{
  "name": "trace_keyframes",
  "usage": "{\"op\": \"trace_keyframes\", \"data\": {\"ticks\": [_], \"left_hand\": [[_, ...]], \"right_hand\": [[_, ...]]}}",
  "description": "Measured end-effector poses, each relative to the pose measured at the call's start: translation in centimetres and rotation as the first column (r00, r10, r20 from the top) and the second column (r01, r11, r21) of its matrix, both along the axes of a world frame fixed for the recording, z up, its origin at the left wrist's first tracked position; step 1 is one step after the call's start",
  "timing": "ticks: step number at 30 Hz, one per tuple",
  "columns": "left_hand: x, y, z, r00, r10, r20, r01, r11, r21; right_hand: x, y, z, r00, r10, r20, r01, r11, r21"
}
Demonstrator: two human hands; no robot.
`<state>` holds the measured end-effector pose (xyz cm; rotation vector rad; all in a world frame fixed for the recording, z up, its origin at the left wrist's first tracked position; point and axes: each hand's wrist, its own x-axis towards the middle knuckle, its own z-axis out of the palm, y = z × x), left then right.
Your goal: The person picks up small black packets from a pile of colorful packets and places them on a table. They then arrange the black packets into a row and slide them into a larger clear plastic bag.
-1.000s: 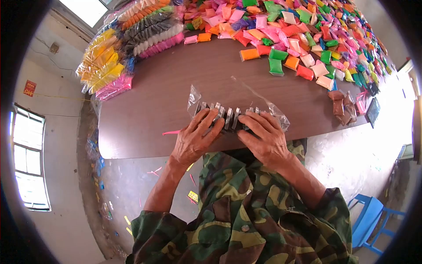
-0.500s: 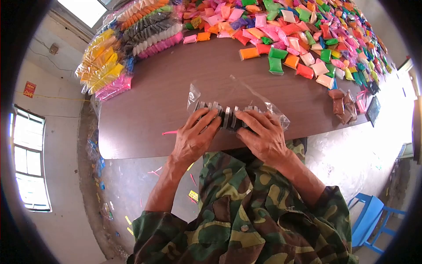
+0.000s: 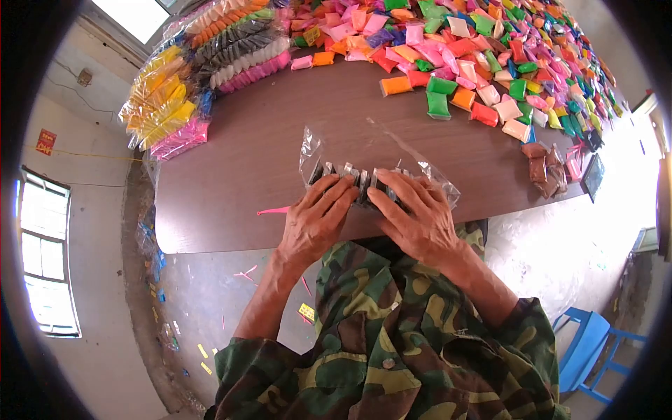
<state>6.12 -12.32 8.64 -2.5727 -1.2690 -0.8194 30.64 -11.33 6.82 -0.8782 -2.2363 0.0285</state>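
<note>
A row of small black packets [image 3: 363, 183] with clear, shiny edges stands on end near the table's front edge. Clear plastic film [image 3: 311, 148] sticks out past both ends of the row. My left hand [image 3: 316, 215] curls its fingers over the left part, and my right hand [image 3: 418, 211] grips the right part. Both thumbs and the undersides of the packets are mostly hidden. Just left of my left hand lies a thin pink strip [image 3: 273, 211].
Loose colourful packets [image 3: 483, 63] are heaped across the back and right of the brown table [image 3: 231, 182]. Bagged rows of packets [image 3: 241, 52] are stacked at back left. Brown packets [image 3: 547, 170] lie near the right edge. A blue stool [image 3: 586, 346] stands on the floor at right.
My fingers have shifted slightly over the black packets, and my right fingertips have moved a little left. The packets sit closer together in the middle.
</note>
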Motion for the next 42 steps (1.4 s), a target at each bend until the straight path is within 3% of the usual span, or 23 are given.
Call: {"op": "trace_keyframes", "data": {"ticks": [4,7,12,15,18,21,27,30,35,42], "left_hand": [[-0.3,-0.1,-0.3,1.000,-0.010,0.019,0.011,0.999,-0.042],[-0.3,0.1,-0.7,1.000,-0.006,0.029,0.007,0.999,-0.044],[-0.2,0.6,-0.9,0.999,0.006,0.042,-0.004,0.999,-0.043],[0.1,1.6,0.2,0.998,0.034,0.054,-0.028,0.995,-0.097],[0.6,3.1,1.5,0.992,0.062,0.107,-0.043,0.984,-0.170],[0.6,5.4,1.6,0.989,0.090,0.114,-0.061,0.969,-0.240],[1.0,8.7,1.0,0.989,0.147,0.022,-0.131,0.929,-0.347],[1.3,8.8,1.9,0.986,0.167,-0.011,-0.157,0.899,-0.410],[1.4,8.5,3.1,0.988,0.150,0.040,-0.113,0.871,-0.479],[1.9,9.4,3.5,0.999,-0.013,0.043,0.033,0.858,-0.512]], "right_hand": [[0.5,-0.9,1.3,0.995,0.047,-0.088,-0.046,0.999,0.008],[1.7,0.4,3.2,0.986,-0.033,-0.163,0.056,0.989,0.137],[2.0,5.1,6.7,0.939,-0.339,0.050,0.332,0.936,0.113],[3.6,8.7,5.0,0.938,-0.333,0.091,0.343,0.870,-0.353],[5.0,12.0,3.4,0.973,-0.229,0.019,0.220,0.905,-0.363],[5.4,14.3,2.5,0.972,-0.230,0.038,0.220,0.848,-0.482],[5.6,14.4,2.0,0.952,-0.304,-0.023,0.261,0.850,-0.458],[5.1,11.2,3.0,0.952,-0.301,-0.064,0.280,0.933,-0.226],[4.1,5.2,2.7,0.952,-0.299,-0.070,0.270,0.924,-0.270],[3.7,5.4,0.5,0.953,-0.280,-0.113,0.215,0.893,-0.396]]}}
